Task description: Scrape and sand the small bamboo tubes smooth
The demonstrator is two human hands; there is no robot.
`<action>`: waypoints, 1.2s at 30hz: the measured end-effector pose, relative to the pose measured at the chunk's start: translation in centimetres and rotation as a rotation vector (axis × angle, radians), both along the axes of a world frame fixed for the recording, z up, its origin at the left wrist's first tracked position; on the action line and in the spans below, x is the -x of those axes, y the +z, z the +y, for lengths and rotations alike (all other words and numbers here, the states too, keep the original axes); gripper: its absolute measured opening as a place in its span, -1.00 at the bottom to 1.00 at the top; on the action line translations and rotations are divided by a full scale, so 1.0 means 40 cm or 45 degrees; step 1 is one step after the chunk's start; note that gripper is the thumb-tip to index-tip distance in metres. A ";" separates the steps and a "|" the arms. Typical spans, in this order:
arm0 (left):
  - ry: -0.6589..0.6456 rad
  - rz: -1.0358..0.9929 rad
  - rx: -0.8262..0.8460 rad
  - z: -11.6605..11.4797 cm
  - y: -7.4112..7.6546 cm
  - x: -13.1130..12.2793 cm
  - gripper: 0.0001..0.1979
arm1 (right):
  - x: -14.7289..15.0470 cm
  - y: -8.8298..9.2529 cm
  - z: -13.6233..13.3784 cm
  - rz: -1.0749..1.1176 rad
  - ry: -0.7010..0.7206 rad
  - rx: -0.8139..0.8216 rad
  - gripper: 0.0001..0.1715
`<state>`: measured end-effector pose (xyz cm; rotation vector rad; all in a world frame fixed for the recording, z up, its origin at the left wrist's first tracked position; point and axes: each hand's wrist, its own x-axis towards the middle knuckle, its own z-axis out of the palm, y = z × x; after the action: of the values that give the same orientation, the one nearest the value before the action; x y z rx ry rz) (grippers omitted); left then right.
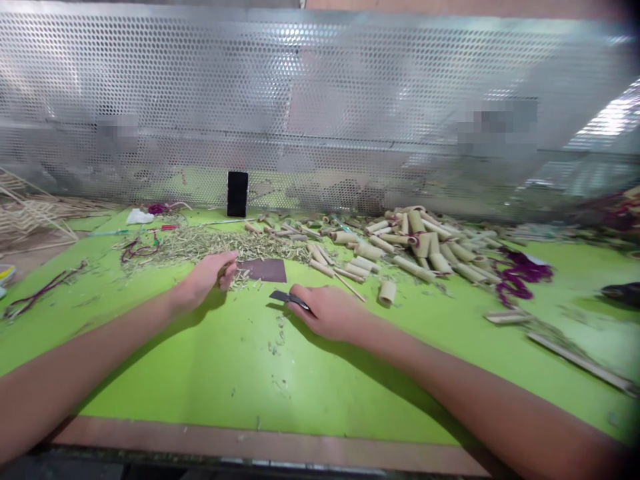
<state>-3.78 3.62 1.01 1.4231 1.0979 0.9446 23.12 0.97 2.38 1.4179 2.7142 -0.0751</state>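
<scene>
Right hand [327,311] around knife [299,301], blade [279,296] toward the left hand [207,275].

Metal knife blade [278,296]; smooth, glossy tabletop [200,387]

Place: seemed a craft workshop
Desk [175,380]: held shavings [200,245] and cut tubes [369,251]
Screen [200,80]: was perforated metal, stood behind
</scene>
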 end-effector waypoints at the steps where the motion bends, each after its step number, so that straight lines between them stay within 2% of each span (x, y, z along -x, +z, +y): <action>1: -0.004 0.024 -0.008 0.002 -0.002 0.001 -0.43 | 0.000 0.000 0.000 0.006 -0.001 0.009 -0.60; 6: 0.014 0.178 -0.096 0.000 -0.013 -0.001 -0.48 | 0.001 -0.001 0.003 0.015 -0.002 0.034 -0.60; 9: -0.031 0.309 -0.188 -0.031 -0.013 -0.023 -0.58 | 0.001 -0.001 0.004 0.011 0.008 0.007 -0.61; 10: -0.101 0.379 -0.242 -0.049 -0.011 -0.034 -0.61 | 0.001 -0.001 0.004 0.017 0.008 0.017 -0.61; 11: -0.249 0.534 -0.362 -0.069 -0.008 -0.046 -0.61 | 0.001 -0.001 0.004 0.024 0.006 0.033 -0.61; 14: -0.703 0.903 -0.832 -0.125 0.002 -0.079 -0.65 | 0.001 -0.001 0.003 0.028 0.009 0.038 -0.60; 16: -0.838 1.032 -1.077 -0.145 0.007 -0.089 -0.68 | 0.002 0.000 0.001 0.014 0.010 0.001 -0.58; 18: -0.836 1.059 -1.143 -0.145 0.008 -0.089 -0.71 | 0.003 0.002 0.001 -0.001 -0.004 -0.027 -0.58; 21: -0.732 0.974 -1.034 -0.124 0.005 -0.075 -0.75 | 0.001 0.006 0.007 -0.056 -0.090 -0.075 -0.62; 25: -0.543 0.720 -0.809 -0.102 0.000 -0.060 -0.74 | -0.014 0.008 0.027 -0.130 -0.216 -0.133 -0.64; 28: -0.361 0.362 -0.399 -0.096 0.004 -0.059 -0.66 | -0.029 0.008 0.040 -0.138 -0.239 -0.168 -0.66; 31: -0.280 -0.145 -0.030 -0.091 0.018 -0.058 -0.64 | -0.035 0.008 0.044 -0.138 -0.229 -0.163 -0.67; 34: -0.269 -0.510 0.155 -0.087 0.038 -0.054 -0.74 | -0.032 0.007 0.043 -0.135 -0.216 -0.136 -0.65; 36: -0.240 -0.568 0.236 -0.087 0.049 -0.052 -0.85 | -0.030 0.005 0.042 -0.132 -0.211 -0.133 -0.64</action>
<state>-1.72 0.13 2.96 1.0742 0.6865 0.9397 24.31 2.65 2.59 1.6248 2.5473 0.1292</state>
